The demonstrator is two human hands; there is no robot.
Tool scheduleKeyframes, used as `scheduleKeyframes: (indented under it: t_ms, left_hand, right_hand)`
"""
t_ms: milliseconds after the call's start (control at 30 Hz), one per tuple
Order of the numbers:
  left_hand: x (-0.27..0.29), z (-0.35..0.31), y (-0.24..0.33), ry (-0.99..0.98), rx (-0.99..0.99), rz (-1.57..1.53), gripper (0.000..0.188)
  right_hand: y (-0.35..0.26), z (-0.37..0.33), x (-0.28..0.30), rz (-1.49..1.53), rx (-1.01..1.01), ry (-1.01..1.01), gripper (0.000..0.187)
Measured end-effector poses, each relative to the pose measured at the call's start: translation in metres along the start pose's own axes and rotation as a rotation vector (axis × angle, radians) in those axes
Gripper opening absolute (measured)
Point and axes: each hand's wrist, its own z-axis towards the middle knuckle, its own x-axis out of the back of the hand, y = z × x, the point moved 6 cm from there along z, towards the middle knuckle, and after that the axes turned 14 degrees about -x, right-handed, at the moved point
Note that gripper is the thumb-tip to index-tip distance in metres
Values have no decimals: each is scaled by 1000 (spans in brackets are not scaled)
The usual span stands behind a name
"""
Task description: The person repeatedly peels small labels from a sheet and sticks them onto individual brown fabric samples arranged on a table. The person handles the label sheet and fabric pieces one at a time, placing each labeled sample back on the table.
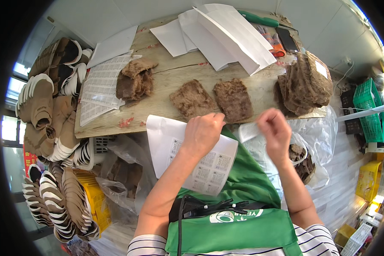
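Note:
My left hand (pixel 204 134) is closed at the table's near edge, its fingers gripping a white sheet of printed stickers (pixel 211 170) that hangs curled over my lap. To its right, my right hand (pixel 275 132) is raised off the table. Its fingers are curled together and slightly blurred; what they hold, if anything, cannot be made out. Just beyond my hands, two brown fuzzy pieces (pixel 192 99) lie side by side, the right-hand piece (pixel 233 100) being darker. A tall stack of similar brown pieces (pixel 305 85) stands at the right, with a white label on top.
A smaller brown pile (pixel 135 80) sits on the wooden table (pixel 166 77) beside more sticker sheets (pixel 101 83). White papers (pixel 217 34), a green-handled tool (pixel 258 19) and a dark phone (pixel 287 39) lie at the back. Shoes (pixel 42 98) are stacked left; plastic bags (pixel 315 141) hang below.

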Motion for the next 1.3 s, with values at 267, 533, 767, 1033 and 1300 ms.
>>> scheduleKeyframes:
  t_ms: [267, 533, 767, 1033, 1300]
  left_hand:
    - [-28, 21, 5, 168, -32, 9, 14]
    - [-41, 17, 0, 217, -62, 24, 13]
    - [-37, 21, 1, 189, -46, -18, 39]
    - [-40, 24, -3, 133, 42, -91, 60]
    - [-46, 25, -1, 22, -10, 44, 47]
  right_hand:
    - [63, 101, 1, -116, -349, -71, 10]
    - [97, 117, -21, -280, -374, -80, 11]
    - [91, 116, -21, -352, -337, -12, 12]
    - [88, 117, -23, -409, -311, 4, 12]
    - [89, 119, -25, -474, -286, 22, 15]
